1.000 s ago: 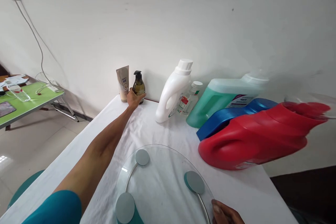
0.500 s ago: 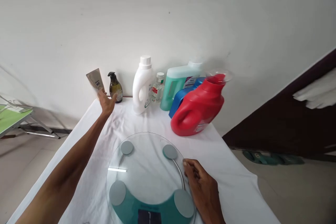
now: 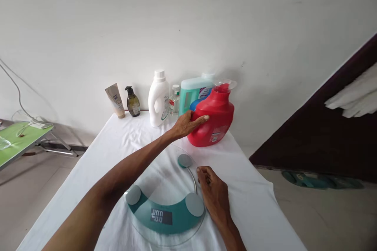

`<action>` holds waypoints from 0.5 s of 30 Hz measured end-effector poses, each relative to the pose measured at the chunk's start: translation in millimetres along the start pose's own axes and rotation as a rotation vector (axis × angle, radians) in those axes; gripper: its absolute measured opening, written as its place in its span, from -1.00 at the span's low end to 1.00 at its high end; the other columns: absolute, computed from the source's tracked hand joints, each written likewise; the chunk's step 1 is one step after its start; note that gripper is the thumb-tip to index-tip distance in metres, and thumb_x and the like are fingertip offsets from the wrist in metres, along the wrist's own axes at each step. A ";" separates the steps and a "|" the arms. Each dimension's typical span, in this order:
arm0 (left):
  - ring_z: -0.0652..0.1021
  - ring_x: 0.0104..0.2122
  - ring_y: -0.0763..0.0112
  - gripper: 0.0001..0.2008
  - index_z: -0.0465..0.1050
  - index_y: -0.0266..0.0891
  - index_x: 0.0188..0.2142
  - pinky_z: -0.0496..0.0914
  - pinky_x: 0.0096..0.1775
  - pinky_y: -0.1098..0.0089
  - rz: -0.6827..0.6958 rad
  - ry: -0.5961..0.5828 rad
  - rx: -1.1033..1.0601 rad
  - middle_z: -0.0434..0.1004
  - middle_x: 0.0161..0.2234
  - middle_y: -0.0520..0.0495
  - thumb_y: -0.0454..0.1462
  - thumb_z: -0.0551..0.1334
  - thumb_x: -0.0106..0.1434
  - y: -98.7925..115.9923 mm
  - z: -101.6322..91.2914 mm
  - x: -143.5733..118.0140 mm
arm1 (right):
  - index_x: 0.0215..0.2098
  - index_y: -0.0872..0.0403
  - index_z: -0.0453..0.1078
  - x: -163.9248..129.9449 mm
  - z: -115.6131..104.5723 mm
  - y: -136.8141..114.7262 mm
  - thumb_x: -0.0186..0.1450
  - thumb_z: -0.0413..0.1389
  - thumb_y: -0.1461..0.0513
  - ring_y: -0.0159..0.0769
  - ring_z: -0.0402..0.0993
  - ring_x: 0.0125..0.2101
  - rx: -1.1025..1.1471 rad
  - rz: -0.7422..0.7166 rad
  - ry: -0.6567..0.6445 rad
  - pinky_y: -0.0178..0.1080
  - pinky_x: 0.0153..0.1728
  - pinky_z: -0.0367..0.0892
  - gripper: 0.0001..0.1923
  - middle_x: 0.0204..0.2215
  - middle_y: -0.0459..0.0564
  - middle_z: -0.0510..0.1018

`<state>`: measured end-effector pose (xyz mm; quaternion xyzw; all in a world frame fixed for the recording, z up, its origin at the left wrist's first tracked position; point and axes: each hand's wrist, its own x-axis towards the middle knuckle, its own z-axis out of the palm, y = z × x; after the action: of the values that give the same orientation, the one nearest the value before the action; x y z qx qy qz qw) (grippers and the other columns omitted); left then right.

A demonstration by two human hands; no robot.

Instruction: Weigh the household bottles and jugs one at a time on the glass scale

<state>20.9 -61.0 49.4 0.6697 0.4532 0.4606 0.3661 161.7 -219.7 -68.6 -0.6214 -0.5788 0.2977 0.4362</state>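
Note:
My left hand (image 3: 186,124) reaches across to the red detergent bottle (image 3: 216,119). The thumb lies over its handle side, and the other fingers are partly hidden there. My right hand (image 3: 216,194) rests beside the right rim of a round glass bathroom scale (image 3: 165,223), fingers curled in, with nothing visible in them. Digits, seemingly zeros, glow on the scale's display. My left forearm covers part of the glass. Behind the red bottle stand a blue container (image 3: 195,104), mostly hidden, and a green-filled jug (image 3: 188,90).
Along the wall stand a beige tube (image 3: 115,101), a dark pump bottle (image 3: 133,104), a white handled bottle (image 3: 157,100) and a small clear bottle (image 3: 174,101). White cloth (image 3: 247,192) covers the table. A green folding table (image 3: 17,141) is at left; slippers (image 3: 312,180) lie on the floor at right.
My left hand has left the beige tube, now standing by the pump bottle, and moved right onto the red bottle. The scale's display has lit up. My right hand stays by the rim.

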 end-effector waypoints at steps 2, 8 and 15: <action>0.50 -0.39 0.30 -0.50 0.36 -0.17 -0.49 0.41 -0.22 0.22 -0.108 -0.067 -0.052 0.48 -0.44 -0.08 0.08 0.50 0.25 -0.3 8.1 5.9 | -0.35 -0.07 0.40 0.5 1.5 1.9 0.38 -0.05 -0.26 -0.11 0.52 -0.49 0.014 -0.011 -0.001 -0.16 -0.37 0.36 -0.49 -0.51 0.01 0.60; 0.55 -0.37 0.31 -0.62 0.56 -0.21 -0.43 0.43 -0.28 0.28 -0.186 0.090 -0.378 0.57 -0.42 -0.06 -0.07 0.65 0.03 3.3 46.0 5.2 | -0.38 -0.09 0.34 1.7 5.6 5.1 0.43 -0.08 -0.21 -0.13 0.50 -0.50 0.045 -0.035 0.018 -0.18 -0.39 0.29 -0.53 -0.53 -0.01 0.59; 0.45 -0.47 0.37 -0.54 0.50 -0.20 -0.55 0.32 -0.43 0.35 -0.148 0.324 -0.348 0.45 -0.56 0.00 0.00 0.67 -0.08 19.1 59.2 -8.9 | -0.40 -0.11 0.30 5.4 10.5 8.8 0.42 -0.09 -0.13 -0.10 0.53 -0.47 0.020 -0.046 0.057 -0.18 -0.37 0.26 -0.60 -0.50 0.02 0.62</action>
<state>80.7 -79.8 46.0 0.4789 0.4678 0.6050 0.4310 157.3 -211.9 -80.3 -0.6116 -0.5772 0.2755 0.4657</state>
